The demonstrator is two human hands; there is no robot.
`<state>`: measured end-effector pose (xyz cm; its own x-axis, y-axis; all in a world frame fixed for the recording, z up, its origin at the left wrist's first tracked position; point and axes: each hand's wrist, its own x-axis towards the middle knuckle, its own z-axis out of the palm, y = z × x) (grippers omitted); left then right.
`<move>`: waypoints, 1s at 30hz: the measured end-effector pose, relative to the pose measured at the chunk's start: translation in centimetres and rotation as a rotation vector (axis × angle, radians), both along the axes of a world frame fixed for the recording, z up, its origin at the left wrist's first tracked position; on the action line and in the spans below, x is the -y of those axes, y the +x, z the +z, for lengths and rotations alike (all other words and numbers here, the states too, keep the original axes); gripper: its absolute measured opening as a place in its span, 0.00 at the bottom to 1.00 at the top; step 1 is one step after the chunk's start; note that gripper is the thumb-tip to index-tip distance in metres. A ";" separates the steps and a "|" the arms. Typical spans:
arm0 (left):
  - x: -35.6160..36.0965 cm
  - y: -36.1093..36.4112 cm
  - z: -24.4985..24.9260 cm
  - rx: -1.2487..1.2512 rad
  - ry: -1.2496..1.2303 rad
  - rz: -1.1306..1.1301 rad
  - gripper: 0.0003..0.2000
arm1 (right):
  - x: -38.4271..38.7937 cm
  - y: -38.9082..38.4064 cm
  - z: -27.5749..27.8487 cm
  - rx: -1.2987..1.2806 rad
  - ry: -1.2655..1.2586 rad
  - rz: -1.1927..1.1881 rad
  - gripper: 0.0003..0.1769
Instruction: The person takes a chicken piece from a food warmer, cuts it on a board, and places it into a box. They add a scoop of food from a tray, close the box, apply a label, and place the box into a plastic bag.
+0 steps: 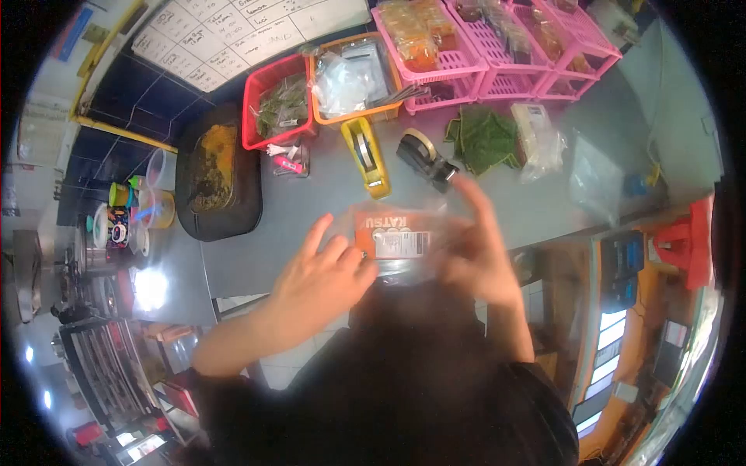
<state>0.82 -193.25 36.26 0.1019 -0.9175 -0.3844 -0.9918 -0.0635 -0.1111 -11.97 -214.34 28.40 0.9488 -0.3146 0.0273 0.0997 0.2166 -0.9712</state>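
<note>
A clear plastic bag with an orange packet [373, 233] printed "KATSU" and a white label is at the table's near edge. My left hand [322, 272] is at the bag's left side, its fingers curled on the plastic and the index finger raised. On the right side, my right hand [483, 252] is blurred, its index finger stretched toward the black tape dispenser [427, 161]; its other fingers are smeared by motion beside the bag. A yellow tape dispenser [364, 158] lies beyond the bag.
Behind stand a red basket [250, 116], an orange-rimmed basket [313, 85] and pink baskets [443, 76] holding packets. A black tray [249, 190] lies left. A green cloth [483, 140] and clear plastic bags [597, 175] are at the right.
</note>
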 end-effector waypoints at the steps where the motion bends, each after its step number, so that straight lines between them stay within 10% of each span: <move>1: 0.1 0.2 -0.7 -0.019 -0.211 -0.028 0.14 | -1.7 0.7 0.4 0.036 -0.318 0.146 0.47; 4: -0.8 0.8 -3.7 -0.146 -0.661 -0.088 0.20 | -6.2 2.8 -0.1 -0.139 -0.887 0.240 0.48; 6: -1.5 1.0 -6.2 -0.264 -0.893 -0.133 0.24 | -8.1 4.1 -1.6 -0.229 -0.449 0.085 0.45; 8: -1.6 0.9 -9.4 -0.761 -1.213 0.466 0.33 | -8.6 4.5 -2.5 -0.150 -0.233 -0.096 0.42; 10: -0.7 1.2 -16.7 -0.774 -1.148 0.519 0.37 | -9.9 4.7 -2.6 -0.069 -0.002 -0.261 0.40; 17: 4.8 2.4 -24.9 -1.117 -0.830 0.901 0.17 | -8.3 1.1 -1.8 -0.131 -1.291 0.311 0.39; 19: 5.7 3.0 -27.9 -1.178 -0.790 0.977 0.15 | -3.8 -0.3 -1.3 -0.339 -0.907 -0.064 0.48; 21: 5.8 3.2 -31.4 -1.834 -1.062 0.833 0.18 | 1.0 -0.2 -2.7 -0.467 -0.900 -0.111 0.58; 22: 4.9 3.3 -31.7 -1.316 -0.872 0.891 0.25 | 1.5 0.4 -5.5 -0.462 -0.902 -0.098 0.58; 26: 6.7 1.0 -29.0 -1.072 -0.865 1.143 0.32 | -1.4 2.3 -21.7 -0.388 -1.337 0.103 0.61; 30: 7.8 -1.9 -23.3 -1.069 -0.835 1.618 0.29 | -7.0 5.5 -23.1 -0.362 -1.585 -0.153 0.55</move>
